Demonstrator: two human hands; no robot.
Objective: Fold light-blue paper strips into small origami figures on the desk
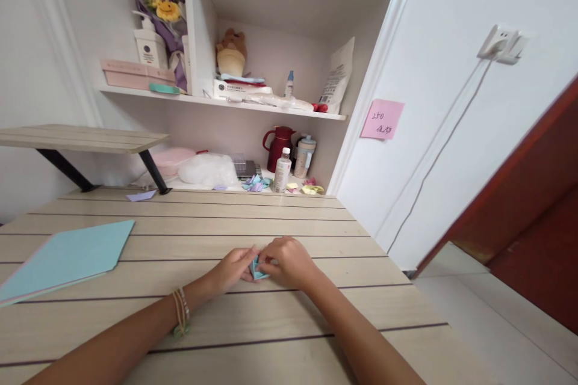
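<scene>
A small folded piece of light blue paper lies on the wooden desk in front of me. My left hand pinches its left side, fingers curled onto it. Closed over its right side, my right hand presses it against the desk. The two hands touch each other around the paper, and most of it is hidden under the fingers. Thin bracelets sit on my left wrist.
A stack of light blue sheets lies at the desk's left. A purple scrap lies farther back. The shelf behind holds folded paper pieces, a small bottle, a red jug. A pink note sticks on the wall at right.
</scene>
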